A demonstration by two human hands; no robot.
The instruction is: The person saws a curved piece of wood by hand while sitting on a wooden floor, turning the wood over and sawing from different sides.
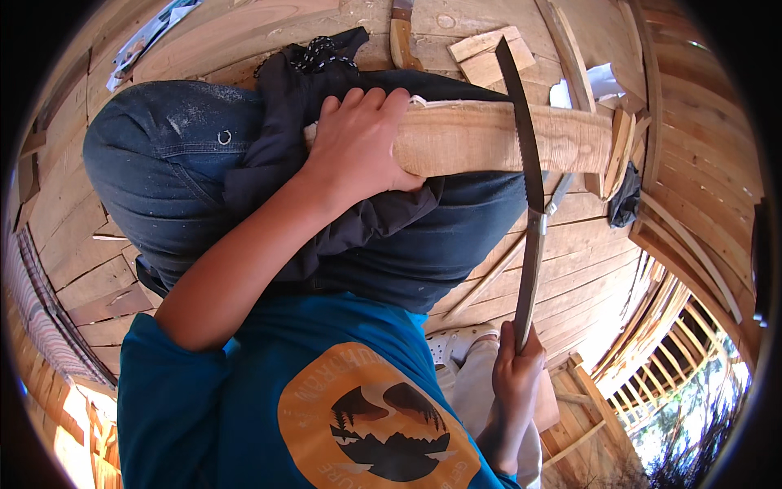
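A pale wooden board point(464, 140) lies across my lap over dark trousers and a bunched dark garment point(285, 155). My left hand point(358, 138) is closed over the board's left part, pressing it onto my thigh. In my right hand point(520, 367) is the handle of a handsaw point(529, 155), held low on the right with the fingers wrapped round it. The saw's long toothed blade crosses the board right of its middle, tip pointing away from me. Whether the teeth have cut into the wood is hard to tell.
A short board point(489, 59) and a wooden-handled tool point(401, 41) lie on the plank floor ahead. White paper point(604, 81) and a black bag point(626, 197) are at right. Another person's leg point(481, 383), with a white clog point(458, 342), is close on my right.
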